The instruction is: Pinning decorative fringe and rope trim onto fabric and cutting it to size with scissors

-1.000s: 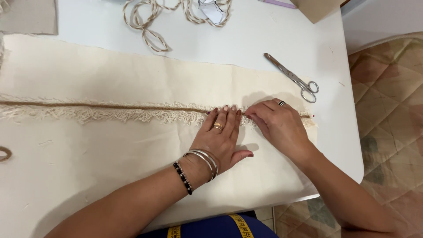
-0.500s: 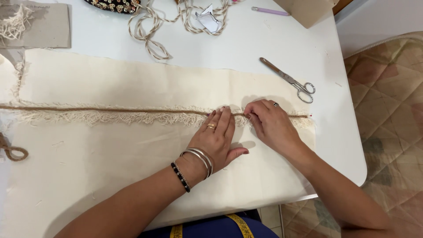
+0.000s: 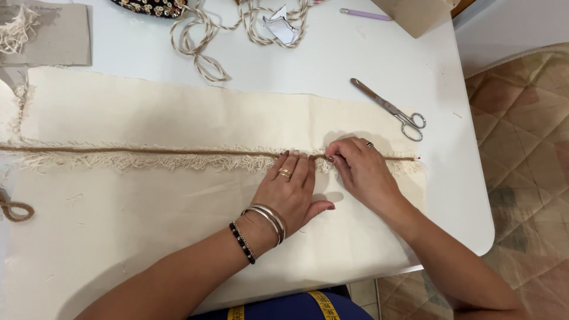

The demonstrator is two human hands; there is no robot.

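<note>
The fringed trim [image 3: 178, 157] runs left-right, its left end cut off; left hand [image 3: 290, 192] presses flat, right hand [image 3: 361, 172] fingers pinching it.

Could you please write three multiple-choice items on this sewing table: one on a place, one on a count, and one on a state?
1. Where do the steel scissors lie?
A. on the bare white table beyond the cloth's far edge
B. on the fringe
C. under the left hand

2. How many silver bangles are on the left wrist, beside the black beaded bracelet?
A. none
B. about three
C. ten

3. How does the left hand rest?
A. clenched in a fist
B. raised off the table
C. flat, fingers together, on the cream cloth

Answers:
1 A: the scissors lie on the tabletop, clear of the cloth.
2 B: a small stack of thin rings shows.
3 C: its palm presses the cloth, fingertips at the brown cord along the cream fringe trim, while the right hand pinches the cord.
</note>
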